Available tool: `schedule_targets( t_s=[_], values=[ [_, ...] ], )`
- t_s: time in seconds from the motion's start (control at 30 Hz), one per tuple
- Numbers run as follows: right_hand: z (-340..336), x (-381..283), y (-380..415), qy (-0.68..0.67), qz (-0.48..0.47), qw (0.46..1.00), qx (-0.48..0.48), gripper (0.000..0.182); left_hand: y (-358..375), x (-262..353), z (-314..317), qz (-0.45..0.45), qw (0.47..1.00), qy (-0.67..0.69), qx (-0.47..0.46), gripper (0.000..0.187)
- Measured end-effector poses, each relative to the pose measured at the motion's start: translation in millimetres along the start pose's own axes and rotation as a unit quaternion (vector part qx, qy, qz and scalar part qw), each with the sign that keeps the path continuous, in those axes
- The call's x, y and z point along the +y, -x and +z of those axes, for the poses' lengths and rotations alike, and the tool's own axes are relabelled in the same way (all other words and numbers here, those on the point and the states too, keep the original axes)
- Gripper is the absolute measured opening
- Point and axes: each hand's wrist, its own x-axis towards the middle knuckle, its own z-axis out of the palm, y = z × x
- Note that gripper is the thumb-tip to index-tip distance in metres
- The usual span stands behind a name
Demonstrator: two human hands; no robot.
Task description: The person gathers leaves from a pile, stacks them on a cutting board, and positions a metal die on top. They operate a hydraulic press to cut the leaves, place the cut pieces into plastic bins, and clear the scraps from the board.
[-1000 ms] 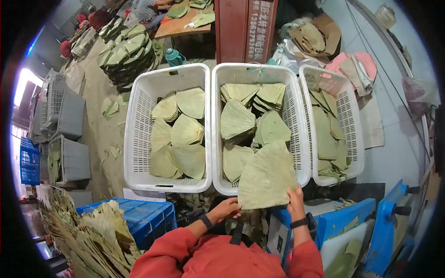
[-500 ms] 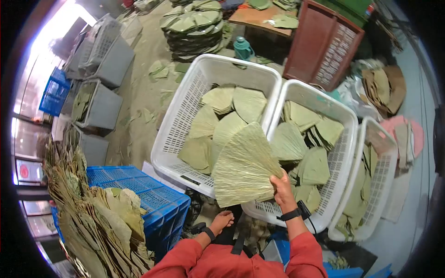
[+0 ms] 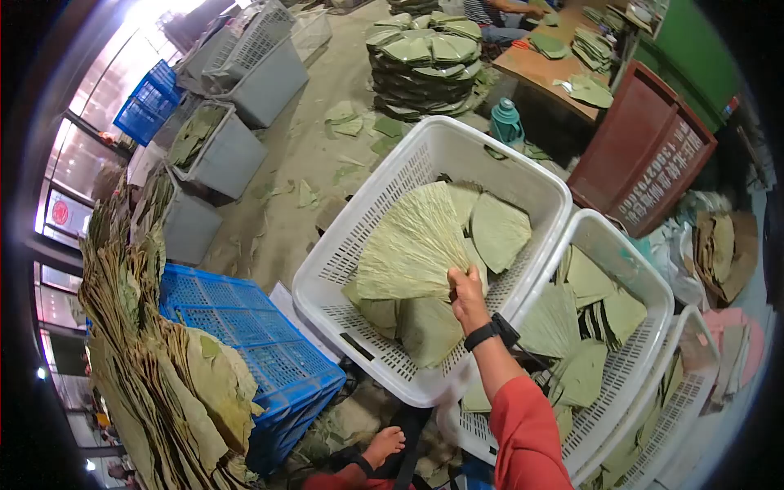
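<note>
My right hand (image 3: 467, 296) grips a dried, pale green, fan-shaped folded leaf (image 3: 408, 245) by its narrow end. The leaf is spread over the left white basket (image 3: 367, 214), its broad ribbed side facing left. Under and beside it, more fan-shaped leaves (image 3: 500, 233) lie in stacks inside that basket, partly covered by the held one. Low in the view, near my body, my left hand (image 3: 384, 445) has its fingers curled in, with nothing seen in them. Both wrists wear dark straps.
To the right stand a second white basket (image 3: 645, 327) and a third (image 3: 698, 367), both with leaves. A blue crate (image 3: 245, 327) and a tall heap of dry leaves (image 3: 155, 367) are at left. Beyond stand a teal flask (image 3: 506, 122), a red board (image 3: 645, 155) and a seated person (image 3: 498, 16).
My right hand has carried the leaf left and forward, from over the gap between the baskets to above the left one. The view has shifted, and a person shows at the back.
</note>
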Motion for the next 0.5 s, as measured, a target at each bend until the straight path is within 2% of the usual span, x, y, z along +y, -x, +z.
schedule_targets(
  t_s=[0.07, 0.13, 0.23, 0.27, 0.37, 0.4, 0.43, 0.5],
  values=[
    [-3, 27, -12, 0.042, 0.011, 0.998, 0.037, 0.052, 14, 15, 9, -0.012, 1.000, 0.009, 0.018, 0.059],
    [-20, 47, 2, 0.096, 0.010, 0.994, 0.049, 0.049, 10, 11, 10, 0.002, 1.000, 0.020, 0.012, 0.058],
    [-55, 49, 66, 0.060, 0.071, 0.996, 0.014, 0.040, 21, 1, 17, 0.018, 1.000, 0.006, -0.018, 0.056],
    [-61, 41, 96, 0.053, 0.079, 0.995, 0.034, 0.036, 26, 3, 21, 0.029, 0.999, -0.004, -0.032, 0.055],
    [-83, 26, 167, 0.040, 0.076, 0.995, 0.047, 0.036, 47, 5, 38, 0.085, 0.992, -0.045, -0.078, 0.051],
    [-83, 20, 193, 0.026, 0.066, 0.996, 0.061, 0.038, 43, -5, 40, 0.114, 0.987, -0.020, -0.113, 0.050],
    [-90, 21, 210, 0.020, 0.049, 0.998, 0.031, 0.039, 42, -13, 40, 0.148, 0.979, 0.007, -0.141, 0.048],
    [-85, 18, 235, 0.046, 0.051, 0.997, 0.023, 0.040, 110, 7, 50, 0.202, 0.969, -0.035, -0.136, 0.047]
  ],
)
